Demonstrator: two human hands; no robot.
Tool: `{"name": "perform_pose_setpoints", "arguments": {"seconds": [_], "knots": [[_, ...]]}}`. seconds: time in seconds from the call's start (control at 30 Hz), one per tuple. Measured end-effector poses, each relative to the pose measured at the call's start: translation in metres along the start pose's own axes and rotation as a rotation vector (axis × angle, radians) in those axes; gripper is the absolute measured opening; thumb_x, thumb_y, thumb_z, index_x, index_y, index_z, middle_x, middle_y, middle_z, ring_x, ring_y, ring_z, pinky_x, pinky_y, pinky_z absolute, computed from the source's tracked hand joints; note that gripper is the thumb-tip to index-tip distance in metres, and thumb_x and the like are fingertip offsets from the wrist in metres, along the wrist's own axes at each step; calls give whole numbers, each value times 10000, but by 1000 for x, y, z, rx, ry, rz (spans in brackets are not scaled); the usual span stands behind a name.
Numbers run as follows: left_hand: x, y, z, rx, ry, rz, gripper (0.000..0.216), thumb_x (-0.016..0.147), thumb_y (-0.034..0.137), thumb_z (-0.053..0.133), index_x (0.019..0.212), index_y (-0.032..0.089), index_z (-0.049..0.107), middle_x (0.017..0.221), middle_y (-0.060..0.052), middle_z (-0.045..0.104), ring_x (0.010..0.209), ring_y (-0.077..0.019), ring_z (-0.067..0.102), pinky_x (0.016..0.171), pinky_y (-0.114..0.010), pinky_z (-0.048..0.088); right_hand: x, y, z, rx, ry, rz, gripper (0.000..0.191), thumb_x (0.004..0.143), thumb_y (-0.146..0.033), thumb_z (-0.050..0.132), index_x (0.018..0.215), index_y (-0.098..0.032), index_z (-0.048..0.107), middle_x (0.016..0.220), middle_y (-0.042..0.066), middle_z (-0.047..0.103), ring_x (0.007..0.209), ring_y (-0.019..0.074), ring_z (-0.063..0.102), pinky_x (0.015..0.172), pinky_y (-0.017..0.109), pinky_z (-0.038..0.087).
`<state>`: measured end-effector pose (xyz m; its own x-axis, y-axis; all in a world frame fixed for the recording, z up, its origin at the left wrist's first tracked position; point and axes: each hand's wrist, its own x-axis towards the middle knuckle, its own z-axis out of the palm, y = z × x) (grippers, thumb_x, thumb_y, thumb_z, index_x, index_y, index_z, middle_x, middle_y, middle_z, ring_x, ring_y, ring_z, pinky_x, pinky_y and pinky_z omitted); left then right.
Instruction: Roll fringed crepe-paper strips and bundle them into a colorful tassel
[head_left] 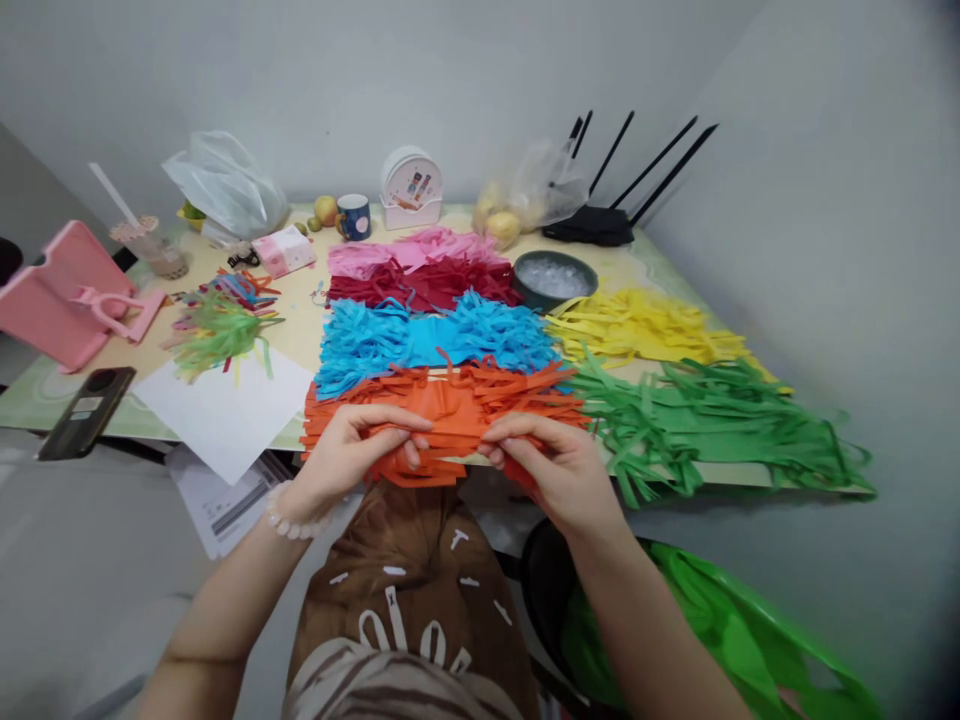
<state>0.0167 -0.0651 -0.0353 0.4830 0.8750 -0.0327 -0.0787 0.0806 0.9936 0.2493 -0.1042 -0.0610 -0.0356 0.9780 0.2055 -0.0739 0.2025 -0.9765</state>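
Orange fringed tissue paper (442, 405) lies along the table's front edge, its strips hanging over. My left hand (367, 440), with a beaded bracelet at the wrist, pinches its near edge between thumb and fingers. A short way to the right, my right hand (544, 455) pinches the same orange paper. The stretch between both hands is held taut. Behind it lies blue fringed paper (435, 340), then dark red fringed paper (420, 287) and pink fringed paper (412, 252). Green fringed paper (712, 415) is to the right, with yellow fringed paper (652, 325) behind it.
A dark bowl (555, 280) of clear contents stands behind the yellow paper. To the left are a pink stand (67, 295), a phone (88, 410), a white sheet (225, 410) and a multicoloured tassel bundle (221, 330). A mug (353, 217) and a router (589, 226) stand at the back.
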Motion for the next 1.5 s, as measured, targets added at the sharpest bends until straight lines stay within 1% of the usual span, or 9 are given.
{"name": "perform_pose_setpoints", "arguments": {"seconds": [0.23,0.33,0.43,0.53,0.6,0.73,1.0,1.27,1.5], "knots": [[-2,1,5,236,57,94,229,878,332,669,757,141,633,709,-29,682,667,-128,638,662,-226,514,-1,-6,3,-197,-23,-124,151,901,-273,629,802,-188,706,746,32,660,690,167,641,636,257,535],[-3,-3,6,465,154,216,147,885,297,654,853,159,615,820,-29,692,737,-133,649,705,-228,513,-3,-6,4,-299,46,-93,98,896,-294,666,885,-197,666,804,26,673,722,171,653,664,257,528],[-6,-5,6,688,167,298,147,909,237,611,1038,180,650,996,-56,726,895,-161,678,839,-262,507,-4,-5,5,-434,51,-67,214,920,-295,639,1113,-204,658,957,46,707,841,191,682,764,286,531],[-7,-4,6,800,147,293,101,914,204,585,962,180,671,927,-45,735,860,-165,679,824,-266,499,-4,-6,6,-548,63,-88,126,920,-283,621,983,-202,695,916,42,718,832,198,681,784,295,519],[-7,-2,6,747,134,262,79,912,215,587,884,170,646,862,-38,721,811,-159,673,776,-260,504,-3,-6,7,-498,66,-77,108,902,-294,641,864,-198,672,879,43,718,824,199,682,763,287,527],[-6,1,7,322,48,103,143,915,291,604,864,161,574,788,-41,721,735,-156,702,703,-258,549,-3,-5,9,-130,3,57,181,880,-360,700,871,-195,626,839,51,745,728,184,710,663,266,575],[-6,-9,-1,10,69,-53,242,855,292,686,1016,133,773,837,-95,773,726,-167,723,724,-274,586,0,0,12,-3,19,57,160,844,-346,748,922,-215,796,778,53,763,665,193,722,624,283,615],[-6,-17,-6,91,41,63,183,854,216,641,909,149,803,806,-96,768,771,-190,723,771,-302,574,4,10,14,43,30,72,92,797,-236,708,805,-197,792,725,50,746,619,184,707,588,269,604],[-14,13,-10,477,-100,158,163,912,257,614,959,178,749,1157,-113,735,1086,-231,678,970,-344,504,0,-14,14,-285,-185,-242,281,812,-70,547,854,-226,778,826,29,752,734,163,712,676,253,575]]}}
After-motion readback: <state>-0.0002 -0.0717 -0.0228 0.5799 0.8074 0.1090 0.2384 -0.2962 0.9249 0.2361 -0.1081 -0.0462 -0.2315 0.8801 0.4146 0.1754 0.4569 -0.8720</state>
